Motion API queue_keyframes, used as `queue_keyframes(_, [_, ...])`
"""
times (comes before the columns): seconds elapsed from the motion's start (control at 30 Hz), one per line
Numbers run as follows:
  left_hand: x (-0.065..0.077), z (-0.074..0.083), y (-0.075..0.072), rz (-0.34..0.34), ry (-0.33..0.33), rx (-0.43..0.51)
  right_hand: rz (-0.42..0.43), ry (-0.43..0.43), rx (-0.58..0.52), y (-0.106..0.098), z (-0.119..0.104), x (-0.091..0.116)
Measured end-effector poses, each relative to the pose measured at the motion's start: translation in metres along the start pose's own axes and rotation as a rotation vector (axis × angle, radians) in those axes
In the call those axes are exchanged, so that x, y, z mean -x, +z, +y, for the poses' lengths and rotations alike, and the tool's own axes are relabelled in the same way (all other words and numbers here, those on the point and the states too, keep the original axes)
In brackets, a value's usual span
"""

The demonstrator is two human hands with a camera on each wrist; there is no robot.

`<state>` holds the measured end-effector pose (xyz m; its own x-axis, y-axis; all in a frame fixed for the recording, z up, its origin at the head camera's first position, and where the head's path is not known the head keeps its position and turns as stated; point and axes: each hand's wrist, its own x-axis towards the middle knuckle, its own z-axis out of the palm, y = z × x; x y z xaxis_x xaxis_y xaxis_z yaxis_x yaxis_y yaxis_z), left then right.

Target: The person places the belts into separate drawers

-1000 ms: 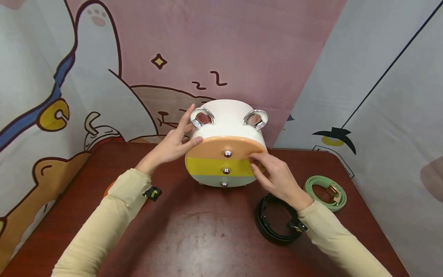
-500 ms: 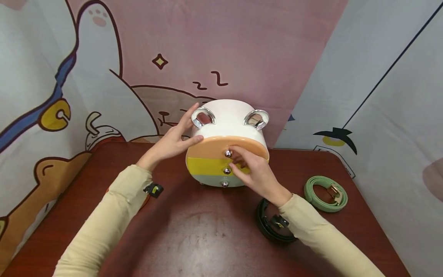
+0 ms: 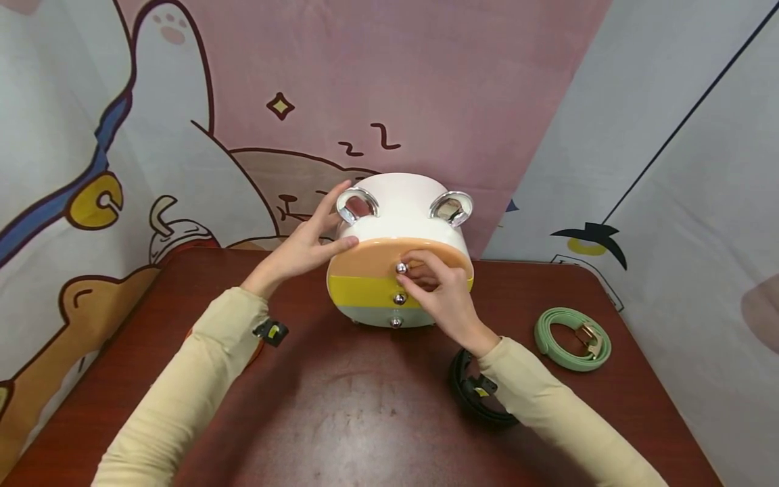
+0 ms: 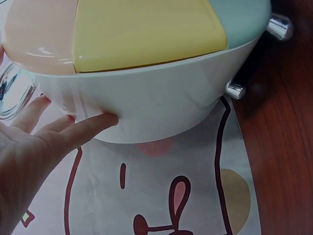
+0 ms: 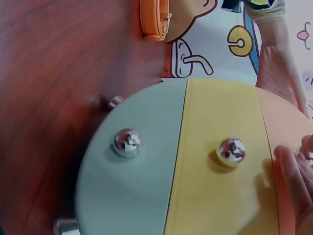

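Note:
A small white drawer cabinet (image 3: 402, 203) with two shiny ear shapes stands at the back of the table. Its front has a peach drawer (image 3: 368, 257) on top, a yellow drawer (image 3: 362, 292) in the middle and a pale green drawer (image 3: 368, 315) below, each with a silver knob. My right hand (image 3: 447, 297) pinches the top knob (image 3: 401, 268) between thumb and index finger. My left hand (image 3: 298, 251) rests against the cabinet's left side with extended fingers, thumb at the peach drawer's upper edge. In the left wrist view, its fingertips touch the white wall (image 4: 161, 103).
A coiled black belt (image 3: 464, 399) lies partly under my right forearm. Farther right is a coiled green belt (image 3: 544, 335) with a gold buckle. An orange belt (image 5: 149, 22) shows in the right wrist view. A cartoon-printed cloth (image 3: 462, 81) hangs behind the dark red table (image 3: 341, 419).
My right hand has moved left from the right side of the drawer front to the top knob, and its fingertips have come together on it. The left hand stays at the cabinet's side.

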<state>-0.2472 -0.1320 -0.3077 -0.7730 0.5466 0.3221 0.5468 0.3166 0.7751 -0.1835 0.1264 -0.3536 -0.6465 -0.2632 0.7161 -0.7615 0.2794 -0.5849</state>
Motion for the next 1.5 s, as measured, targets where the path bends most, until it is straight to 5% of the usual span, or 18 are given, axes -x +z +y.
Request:
queue_keyframes(0.47, [0.0,-0.003,0.0,0.006,-0.01,0.004,0.118,0.014,-0.06,0.01,0.0,0.006])
queue_keyframes(1.5, [0.0,-0.005,0.001,0.001,-0.003,0.04,0.058,-0.08,-0.031,0.004,-0.019,0.028])
